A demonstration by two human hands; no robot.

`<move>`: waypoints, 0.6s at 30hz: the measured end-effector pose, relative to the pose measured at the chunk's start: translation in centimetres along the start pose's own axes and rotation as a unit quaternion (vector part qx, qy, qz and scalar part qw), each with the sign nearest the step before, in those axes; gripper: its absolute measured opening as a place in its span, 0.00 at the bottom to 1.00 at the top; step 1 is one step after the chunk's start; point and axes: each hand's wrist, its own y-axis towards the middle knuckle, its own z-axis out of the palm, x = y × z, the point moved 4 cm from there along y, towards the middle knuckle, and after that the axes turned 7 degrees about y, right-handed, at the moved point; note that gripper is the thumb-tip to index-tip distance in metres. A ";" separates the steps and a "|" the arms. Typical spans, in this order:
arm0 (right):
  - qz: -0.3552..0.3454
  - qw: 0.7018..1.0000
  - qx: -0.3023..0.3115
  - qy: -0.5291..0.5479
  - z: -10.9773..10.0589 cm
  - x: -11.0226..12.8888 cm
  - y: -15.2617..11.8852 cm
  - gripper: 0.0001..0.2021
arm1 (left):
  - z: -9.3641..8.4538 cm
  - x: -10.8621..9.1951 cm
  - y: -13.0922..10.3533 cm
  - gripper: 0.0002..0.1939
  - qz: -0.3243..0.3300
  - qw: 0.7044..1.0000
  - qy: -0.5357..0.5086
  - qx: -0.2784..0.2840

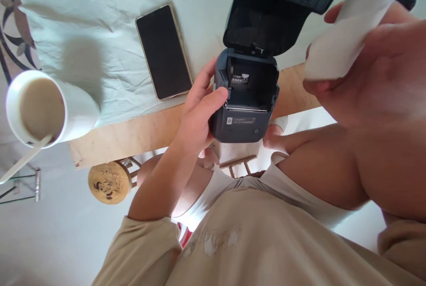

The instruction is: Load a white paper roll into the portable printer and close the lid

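My left hand [203, 108] grips the left side of a dark label printer [246, 128], its thumb on the edge of the bay. The printer's lid [266, 22] stands swung up and away, and the bay inside shows no roll. On the right, my right hand [372, 60] holds a roll of white label paper [336, 51], fingers wrapped around it, with a strip of paper [369, 4] reaching toward the upper right. The roll is apart from the printer. Part of that hand's fingers is hidden behind the paper.
A phone [163, 51] with a dark screen lies on the pale cloth [116, 6] left of the printer. Farther left stands a white cup [76, 111] of milky drink with a spoon [28, 158]. Below the wooden table edge [133, 133] is a round stool [109, 182].
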 end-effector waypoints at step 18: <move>-0.035 0.979 -0.010 -0.201 -0.4 -1.5 0.3 0.31 | 0.4 -0.5 -0.1 0.17 -0.013 1.000 -0.002 0.009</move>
